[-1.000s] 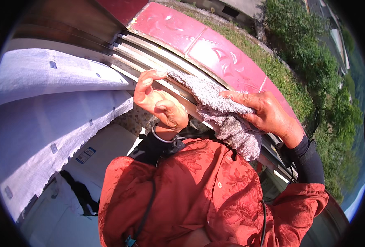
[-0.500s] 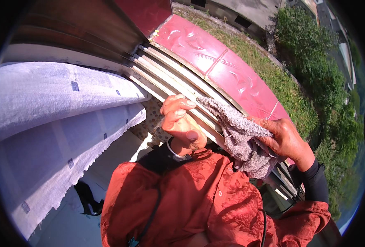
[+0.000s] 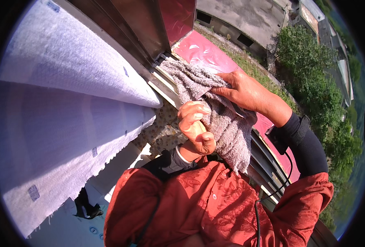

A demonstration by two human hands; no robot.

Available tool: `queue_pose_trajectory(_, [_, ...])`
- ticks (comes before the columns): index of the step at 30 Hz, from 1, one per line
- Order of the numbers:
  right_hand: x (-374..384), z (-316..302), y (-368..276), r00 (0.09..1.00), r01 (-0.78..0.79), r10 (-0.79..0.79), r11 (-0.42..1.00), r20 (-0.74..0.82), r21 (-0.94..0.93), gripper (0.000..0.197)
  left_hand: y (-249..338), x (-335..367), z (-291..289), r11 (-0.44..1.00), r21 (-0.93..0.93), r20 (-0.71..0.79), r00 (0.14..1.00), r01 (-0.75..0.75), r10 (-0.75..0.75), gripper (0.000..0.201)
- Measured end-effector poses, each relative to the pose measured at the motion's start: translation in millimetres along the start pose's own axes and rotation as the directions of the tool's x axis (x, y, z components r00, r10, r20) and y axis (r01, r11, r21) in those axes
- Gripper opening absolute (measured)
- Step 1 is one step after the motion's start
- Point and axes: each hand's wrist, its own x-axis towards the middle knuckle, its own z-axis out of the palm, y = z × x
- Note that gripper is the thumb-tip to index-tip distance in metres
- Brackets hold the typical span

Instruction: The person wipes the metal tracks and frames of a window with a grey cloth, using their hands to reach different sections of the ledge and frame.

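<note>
A greyish-mauve terry rag [image 3: 227, 127] lies bunched over the pale metal window track [image 3: 166, 84]. Its far end reaches the corner by the brown window frame, and the rest hangs down toward my red shirt. My right hand [image 3: 244, 91] grips the rag from the outer side, with thumb and fingers pressed into its folds. On the inner side of the track, my left hand [image 3: 195, 128] is curled with its fingers bent in and the thumb pointing up. It is right against the rag's edge, and I see nothing inside it.
A white curtain [image 3: 79, 61] with small dark squares fills the left. Outside the track runs a glossy red tiled ledge [image 3: 207, 51], with grass, trees [image 3: 310, 61] and a grey building [image 3: 244, 20] beyond. A black cable [image 3: 291, 164] hangs from a device near my right wrist.
My right hand has carried the rag along the track, away from me and to the left, into the frame's corner. My left hand sits slightly further right, still curled. The view has shifted.
</note>
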Motion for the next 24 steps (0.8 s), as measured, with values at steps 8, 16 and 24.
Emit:
queue_pose_trajectory(8, [-72.2, -43.1, -5.1, 0.963, -0.148, 0.155, 0.988, 0.221, -0.047, 0.039, 12.8, -7.9, 5.6, 1.0, -0.006, -0.09, 0.996, 0.009, -0.009, 0.041])
queue_pose_trajectory(16, [1.7, -5.4, -27.3, 1.0, 0.001, -0.004, 0.993, -0.025, -0.122, 0.041, 13.1, -0.5, 4.3, 1.0, 0.01, -0.059, 0.998, -0.008, 0.008, 0.039])
queue_pose_trajectory(24, [-66.0, -30.8, -12.6, 0.974, -0.172, 0.178, 0.984, 0.138, -0.055, 0.038, 11.9, -4.5, 3.3, 0.995, -0.081, -0.058, 0.997, 0.051, -0.056, 0.039])
